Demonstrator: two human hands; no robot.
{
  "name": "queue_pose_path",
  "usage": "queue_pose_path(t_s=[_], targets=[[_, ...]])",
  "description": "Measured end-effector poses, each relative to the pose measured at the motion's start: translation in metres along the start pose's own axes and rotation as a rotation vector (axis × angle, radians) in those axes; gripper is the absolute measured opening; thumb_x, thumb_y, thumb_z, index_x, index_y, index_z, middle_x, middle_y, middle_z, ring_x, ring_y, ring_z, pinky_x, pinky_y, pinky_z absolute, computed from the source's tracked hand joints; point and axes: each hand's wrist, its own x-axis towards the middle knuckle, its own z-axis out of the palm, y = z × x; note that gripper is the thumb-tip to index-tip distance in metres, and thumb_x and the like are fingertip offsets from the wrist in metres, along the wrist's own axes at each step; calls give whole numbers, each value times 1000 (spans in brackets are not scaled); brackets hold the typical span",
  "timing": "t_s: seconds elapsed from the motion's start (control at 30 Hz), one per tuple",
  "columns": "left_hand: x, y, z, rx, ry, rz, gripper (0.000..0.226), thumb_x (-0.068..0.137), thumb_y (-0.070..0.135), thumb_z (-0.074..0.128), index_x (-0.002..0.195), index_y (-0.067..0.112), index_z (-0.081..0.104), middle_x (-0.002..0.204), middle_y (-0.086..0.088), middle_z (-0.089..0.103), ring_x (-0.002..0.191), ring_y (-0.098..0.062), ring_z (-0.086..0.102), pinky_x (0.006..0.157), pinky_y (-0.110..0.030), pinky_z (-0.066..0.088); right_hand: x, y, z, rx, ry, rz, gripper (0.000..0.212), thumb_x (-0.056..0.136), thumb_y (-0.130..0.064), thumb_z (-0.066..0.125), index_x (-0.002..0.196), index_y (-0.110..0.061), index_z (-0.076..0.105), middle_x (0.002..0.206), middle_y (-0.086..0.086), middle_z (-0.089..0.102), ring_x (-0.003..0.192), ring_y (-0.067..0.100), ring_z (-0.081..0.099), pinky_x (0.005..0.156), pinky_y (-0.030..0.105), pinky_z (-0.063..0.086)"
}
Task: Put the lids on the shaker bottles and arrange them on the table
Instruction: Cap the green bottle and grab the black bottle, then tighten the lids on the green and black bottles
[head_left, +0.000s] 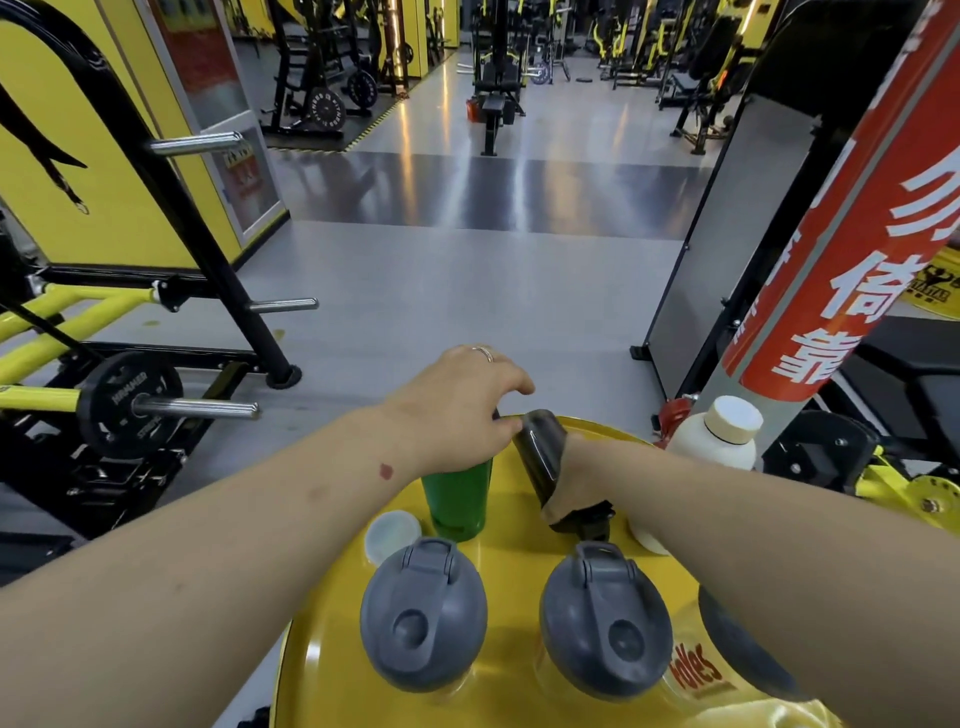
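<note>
Here, left hand (462, 400) cupped over the upright green bottle (458, 499) mid-table, fingers curled on its top, right hand (571, 483) gripping a dark bottle (540, 452) tilted, base pointing far-left, lid end near, on the yellow table (509, 561)

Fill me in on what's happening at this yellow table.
A person is working on shaker bottles. The left hand grips the top of the green bottle, and the right hand holds a dark bottle tilted beside it. Two bottles with grey lids stand nearest. A loose pale lid lies on the table.

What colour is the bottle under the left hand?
Green: the bottle stands upright on the yellow table, its top covered by the left hand. Head view, the only one.
</note>
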Motion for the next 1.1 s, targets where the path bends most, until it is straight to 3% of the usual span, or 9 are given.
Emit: queue_pose_path(t_s=[0.2,0.37,0.47,0.53,0.6,0.67,0.87,1.0,1.1], targets=[[1,6,2,42,-54,-13,48,90,30,67,137,28,58,137,4,57,130,-20,45,106,-40,43,-29,-1,-44,42,-41,-8,56,69,-53,82,106,-20,54,103,13,64,89,33,70,83,43,62],[5,27,4,137,-107,13,65,84,38,73,144,24,51,140,-1,56,133,-22,45,108,-38,41,-41,4,-73,174,-103,64,72,69,-51,87,118,-12,50,118,11,52,96,40,66,84,44,61],[6,41,17,236,-138,46,66,75,48,76,133,24,53,122,-2,62,121,-27,53,97,-43,47,-44,4,-83,213,-131,66,67,74,-46,88,119,-11,52,122,16,53,98,45,67,87,48,61],[4,39,16,412,-129,16,81,71,59,76,138,24,46,134,-3,57,132,-30,46,105,-45,41,-45,2,-84,189,-128,68,63,80,-44,84,121,-10,50,124,17,54,96,45,68,89,48,60],[-2,27,3,508,-116,-101,104,68,70,73,152,27,30,158,-9,37,147,-35,26,117,-50,26,-42,1,-79,189,-100,56,56,86,-41,79,121,-14,45,124,14,49,98,43,63,90,48,59],[-11,10,-11,443,-107,-215,115,64,76,71,157,29,21,164,-11,25,150,-35,20,119,-49,23,-39,2,-74,211,-66,40,54,89,-40,76,123,-12,46,124,15,47,102,43,60,92,49,59],[-23,-16,3,-115,-146,-345,112,65,56,85,156,27,26,149,-5,41,135,-24,41,102,-32,42,-38,4,-68,249,69,26,61,92,-54,66,127,-5,55,123,20,60,81,40,73,80,46,64],[-21,-19,10,-143,-89,-329,107,65,54,85,152,27,31,143,-4,44,130,-23,44,100,-32,44,-44,12,-68,311,41,-31,61,96,-53,60,139,-12,50,140,16,53,87,39,74,78,44,65],[-22,-20,10,-145,-89,-327,108,66,53,86,153,27,29,144,-5,43,131,-24,44,101,-33,44,-60,24,-77,265,7,-147,46,94,-37,69,135,-25,50,116,8,62,80,25,72,56,26,61]])
